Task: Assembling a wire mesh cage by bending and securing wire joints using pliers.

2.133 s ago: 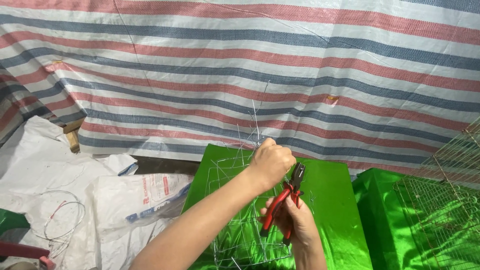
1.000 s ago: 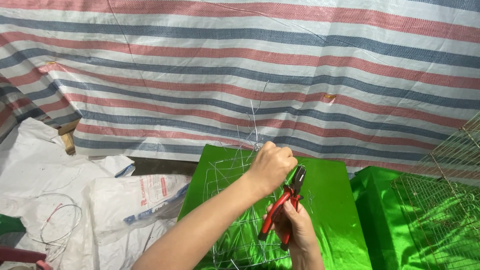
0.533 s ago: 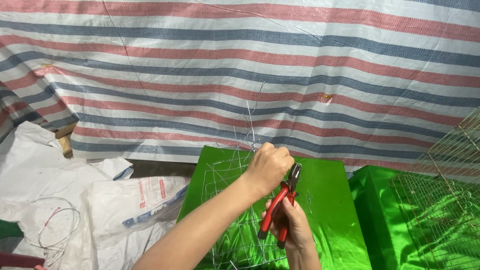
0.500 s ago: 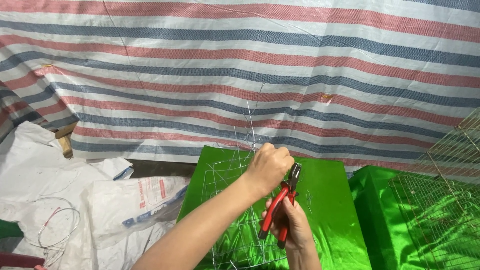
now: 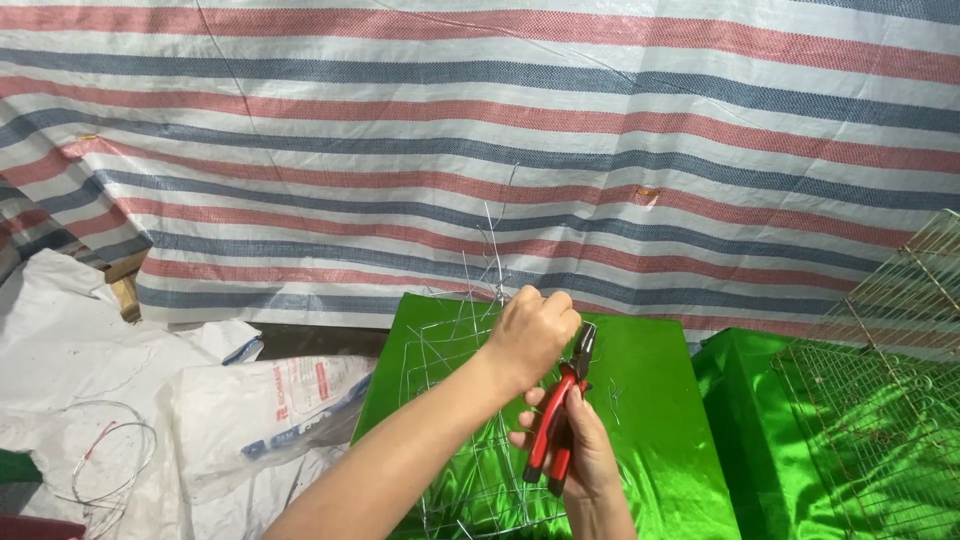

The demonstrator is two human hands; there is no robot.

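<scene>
left hand (image 5: 532, 333) gripping wire frame (image 5: 470, 440), right hand (image 5: 580, 455) holding red pliers (image 5: 560, 420)

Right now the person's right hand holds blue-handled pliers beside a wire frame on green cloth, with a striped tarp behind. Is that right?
Not quite: the pliers have red handles, not blue, as the head view shows. The rest stands: the right hand holds them beside the wire frame on the green cloth, with the striped tarp behind.
</scene>
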